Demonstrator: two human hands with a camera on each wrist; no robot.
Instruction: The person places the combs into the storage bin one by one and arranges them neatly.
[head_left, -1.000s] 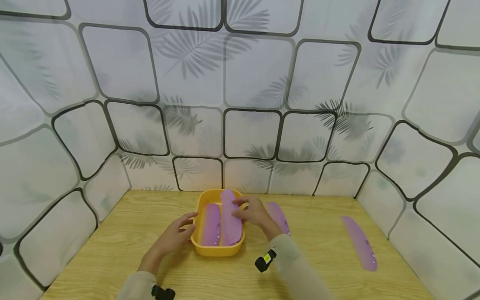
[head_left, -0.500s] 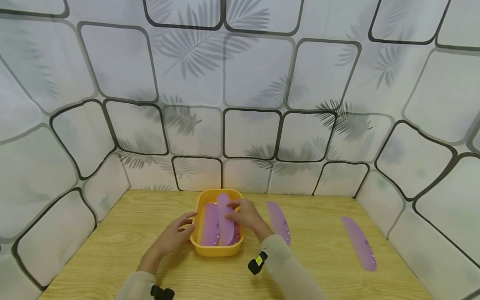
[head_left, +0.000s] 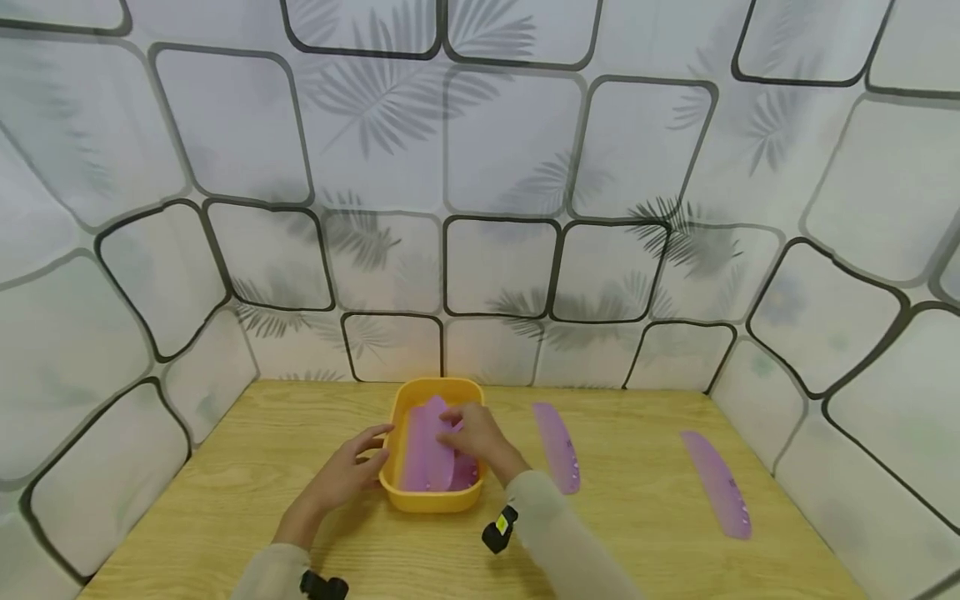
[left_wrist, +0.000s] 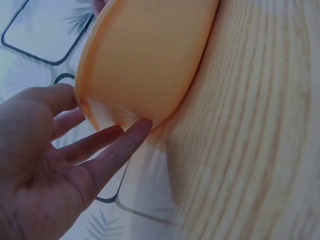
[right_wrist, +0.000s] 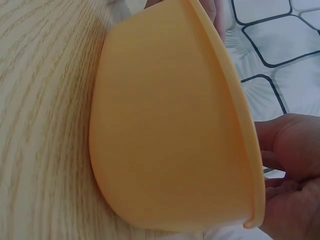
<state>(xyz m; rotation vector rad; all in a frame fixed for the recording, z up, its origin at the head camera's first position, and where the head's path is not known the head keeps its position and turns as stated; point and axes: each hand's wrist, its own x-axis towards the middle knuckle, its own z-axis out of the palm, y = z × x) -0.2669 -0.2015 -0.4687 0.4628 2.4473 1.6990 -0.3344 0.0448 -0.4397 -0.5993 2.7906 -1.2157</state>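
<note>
A yellow plastic basin (head_left: 431, 502) stands on the table with several thin purple plastic strips in it. My right hand (head_left: 480, 435) is over the basin's right side and pinches one purple strip (head_left: 437, 463) by its right edge, between thumb and fingers. Under and left of it lies another purple strip (head_left: 412, 458), and a further strip (head_left: 467, 473) shows at the basin's right. My left hand (head_left: 347, 473) rests against the basin's left wall; its extended fingertips (left_wrist: 144, 125) touch the outside. In the right wrist view, the basin wall hides the fingertips of my right hand (right_wrist: 295, 165).
Right of the basin, one curved purple strip (head_left: 557, 450) lies on the wooden table (head_left: 630, 500). Another strip (head_left: 717, 485) with small pale marks lies farther right. A patterned curtain (head_left: 510, 267) encloses the table at the back and sides.
My right hand has moved left and slightly down with the purple strip, bringing it over the left strip and exposing another at the right. My left hand has stayed at the basin.
</note>
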